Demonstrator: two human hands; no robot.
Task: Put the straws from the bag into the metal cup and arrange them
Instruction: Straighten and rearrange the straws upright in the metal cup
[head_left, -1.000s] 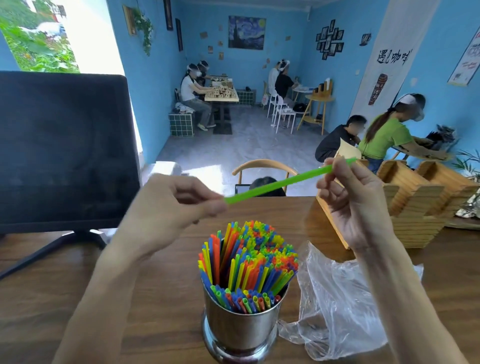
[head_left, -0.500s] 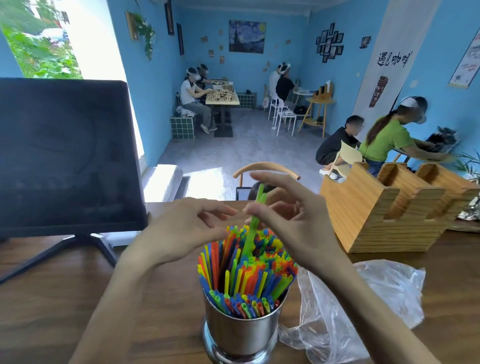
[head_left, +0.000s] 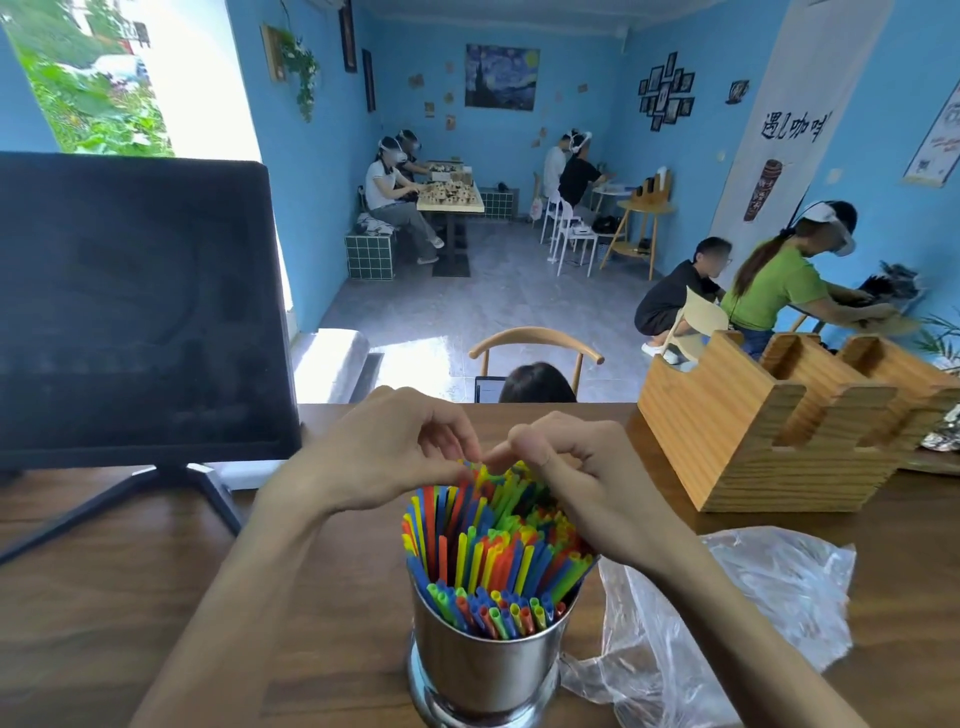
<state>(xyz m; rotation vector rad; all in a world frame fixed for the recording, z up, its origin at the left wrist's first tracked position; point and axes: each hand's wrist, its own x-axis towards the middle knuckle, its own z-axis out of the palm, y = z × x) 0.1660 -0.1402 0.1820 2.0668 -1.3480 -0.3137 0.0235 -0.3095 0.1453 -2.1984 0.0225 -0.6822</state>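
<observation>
Blue-walled café room beyond a dark wooden desk (head_left: 130, 597), with people seated at far tables. Just below both hands, a shiny metal cup (head_left: 485, 670) standing upright on the desk, packed with coloured straws (head_left: 488, 551) in red, blue, green, yellow and orange, fanned out above the rim. Left hand (head_left: 384, 457) over the far left side of the bundle, fingers curled, thumb and fingertips pressed to the straw tops; whether pinching one straw cannot be told. Right hand (head_left: 576, 467) over the far right side, fingers curled inward, resting on the straw tops, fingertips close to those of the left hand above the middle of the bundle. Below and to the right of the right hand, a crumpled clear plastic bag (head_left: 727, 613) lying on the desk, touching the foot of the cup. To the right of the right hand, a wooden organizer (head_left: 779, 447) with notched compartments. To the left of the left hand, a dark monitor (head_left: 135, 312) on a splayed stand.
</observation>
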